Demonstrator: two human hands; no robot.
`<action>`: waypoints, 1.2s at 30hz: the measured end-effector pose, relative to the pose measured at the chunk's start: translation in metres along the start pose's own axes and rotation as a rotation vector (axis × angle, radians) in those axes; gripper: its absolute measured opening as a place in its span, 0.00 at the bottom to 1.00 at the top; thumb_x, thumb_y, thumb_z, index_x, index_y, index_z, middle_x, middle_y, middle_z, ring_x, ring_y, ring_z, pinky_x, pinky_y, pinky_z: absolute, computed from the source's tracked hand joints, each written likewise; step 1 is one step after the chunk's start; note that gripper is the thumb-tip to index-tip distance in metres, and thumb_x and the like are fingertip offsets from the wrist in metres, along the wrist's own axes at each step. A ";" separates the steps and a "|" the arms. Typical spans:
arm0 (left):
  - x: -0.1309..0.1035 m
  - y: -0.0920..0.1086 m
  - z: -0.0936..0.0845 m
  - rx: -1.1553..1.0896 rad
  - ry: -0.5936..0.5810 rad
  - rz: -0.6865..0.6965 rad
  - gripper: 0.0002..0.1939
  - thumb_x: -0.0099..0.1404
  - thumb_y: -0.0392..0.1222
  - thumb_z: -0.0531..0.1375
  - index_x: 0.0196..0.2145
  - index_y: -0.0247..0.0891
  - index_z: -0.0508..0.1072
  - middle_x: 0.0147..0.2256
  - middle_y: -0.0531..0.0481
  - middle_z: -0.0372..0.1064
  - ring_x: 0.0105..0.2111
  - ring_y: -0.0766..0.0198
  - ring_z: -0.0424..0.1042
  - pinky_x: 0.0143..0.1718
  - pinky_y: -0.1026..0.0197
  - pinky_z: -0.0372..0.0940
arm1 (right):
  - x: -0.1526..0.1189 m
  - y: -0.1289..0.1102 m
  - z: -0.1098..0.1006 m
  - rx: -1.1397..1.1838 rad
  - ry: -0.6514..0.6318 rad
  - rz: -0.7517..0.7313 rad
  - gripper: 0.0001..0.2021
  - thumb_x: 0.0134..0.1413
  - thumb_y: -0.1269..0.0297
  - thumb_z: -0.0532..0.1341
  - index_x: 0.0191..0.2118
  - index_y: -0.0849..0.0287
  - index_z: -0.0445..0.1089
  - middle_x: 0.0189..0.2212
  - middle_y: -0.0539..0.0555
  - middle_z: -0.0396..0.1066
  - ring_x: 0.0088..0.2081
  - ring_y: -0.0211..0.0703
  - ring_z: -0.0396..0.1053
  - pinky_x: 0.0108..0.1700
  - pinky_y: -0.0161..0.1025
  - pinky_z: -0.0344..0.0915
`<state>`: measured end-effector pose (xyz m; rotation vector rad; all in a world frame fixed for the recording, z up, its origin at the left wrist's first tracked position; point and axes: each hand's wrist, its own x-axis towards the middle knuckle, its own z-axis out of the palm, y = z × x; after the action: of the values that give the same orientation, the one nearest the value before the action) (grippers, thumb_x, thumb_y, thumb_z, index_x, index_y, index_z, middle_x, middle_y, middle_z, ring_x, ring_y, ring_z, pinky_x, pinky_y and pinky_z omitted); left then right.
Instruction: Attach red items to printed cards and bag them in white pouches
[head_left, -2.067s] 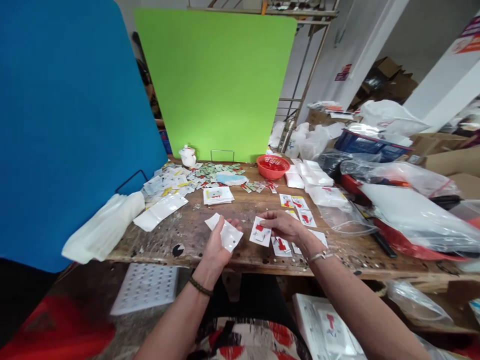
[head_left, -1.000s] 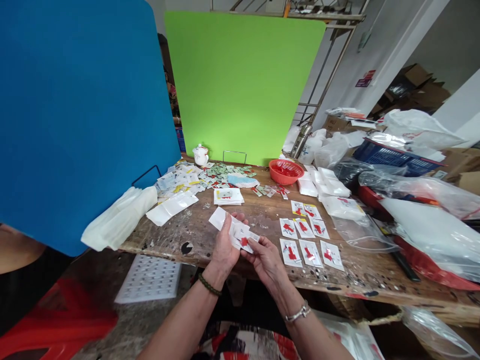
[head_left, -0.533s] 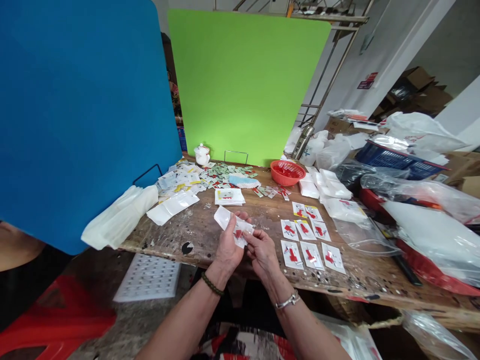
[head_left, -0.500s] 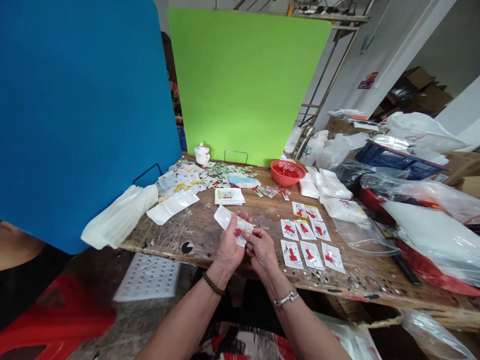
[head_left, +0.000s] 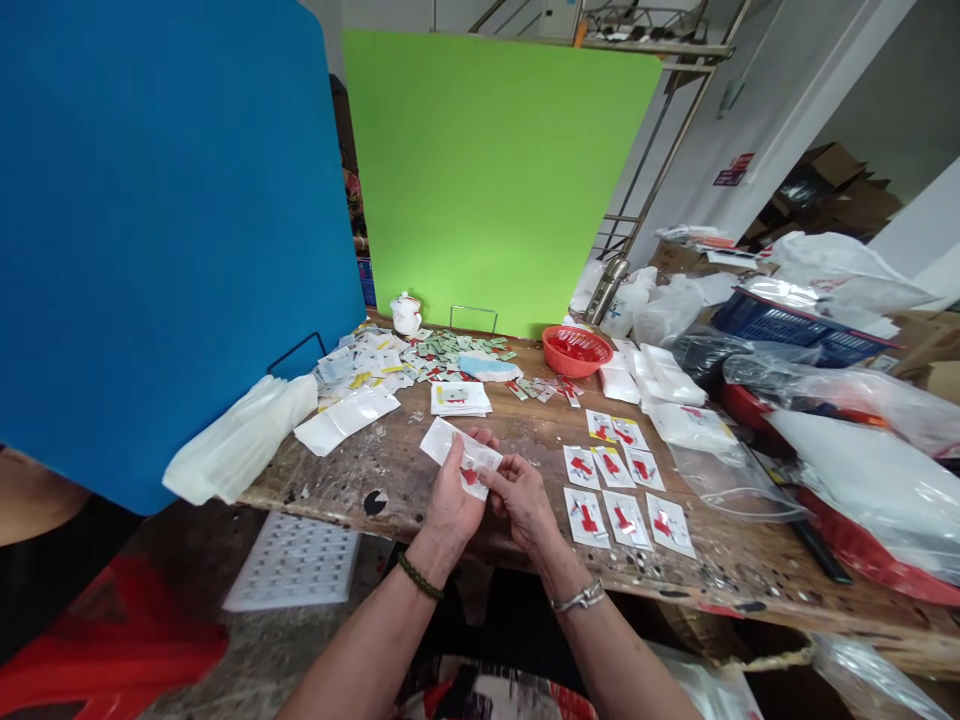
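Above the table's front edge, my left hand (head_left: 454,490) holds a small white plastic bag (head_left: 442,440), thumb on top and fingers beneath. A red piece shows in or on the bag's lower end. The fingertips of my right hand (head_left: 523,497) pinch that same end, partly covering it. To the right lie several small white packets (head_left: 587,516) in rows, each with a red piece in it. Just beyond my hands is a short stack of white packets (head_left: 459,399), the top one bearing a pale green card.
Loose green cards (head_left: 457,346) and white packets (head_left: 364,358) are heaped at the back. A red plastic basket (head_left: 576,352) stands near the green panel (head_left: 502,180). Plastic bags and a blue basket (head_left: 802,322) crowd the right side. A white bundle (head_left: 240,438) overhangs the left edge.
The bag has turned a little in my hands and lies flatter, its free end further left. Both hands stay on it. The whole view has shifted slightly.
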<state>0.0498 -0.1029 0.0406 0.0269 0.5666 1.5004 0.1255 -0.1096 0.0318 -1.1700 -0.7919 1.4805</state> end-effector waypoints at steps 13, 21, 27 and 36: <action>-0.008 -0.005 0.002 -0.033 -0.007 -0.089 0.13 0.69 0.41 0.52 0.39 0.32 0.74 0.36 0.43 0.76 0.35 0.63 0.75 0.41 0.60 0.70 | 0.005 -0.005 -0.005 0.063 -0.016 0.034 0.17 0.19 0.65 0.75 0.21 0.61 0.70 0.20 0.49 0.72 0.22 0.36 0.65 0.27 0.35 0.63; -0.009 -0.005 0.002 0.046 -0.019 -0.068 0.12 0.67 0.40 0.55 0.40 0.31 0.75 0.40 0.41 0.75 0.38 0.63 0.75 0.45 0.60 0.69 | 0.012 -0.006 -0.019 0.123 -0.009 0.002 0.19 0.19 0.63 0.75 0.18 0.60 0.64 0.15 0.45 0.68 0.18 0.34 0.61 0.23 0.33 0.60; -0.002 0.004 -0.008 0.155 0.075 0.035 0.09 0.65 0.38 0.57 0.40 0.33 0.76 0.37 0.45 0.77 0.32 0.66 0.75 0.38 0.63 0.71 | 0.009 -0.020 -0.024 0.093 -0.196 0.059 0.19 0.24 0.59 0.75 0.24 0.59 0.67 0.19 0.48 0.70 0.21 0.37 0.66 0.24 0.33 0.62; -0.002 0.003 -0.008 0.167 0.034 0.112 0.12 0.63 0.40 0.60 0.43 0.34 0.75 0.39 0.44 0.77 0.34 0.63 0.76 0.42 0.60 0.71 | 0.018 -0.013 -0.017 -0.110 -0.109 -0.071 0.18 0.29 0.56 0.73 0.23 0.60 0.68 0.16 0.46 0.68 0.18 0.35 0.61 0.18 0.32 0.58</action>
<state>0.0440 -0.1076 0.0353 0.1657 0.7269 1.5607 0.1462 -0.0904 0.0341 -1.1376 -0.9908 1.4664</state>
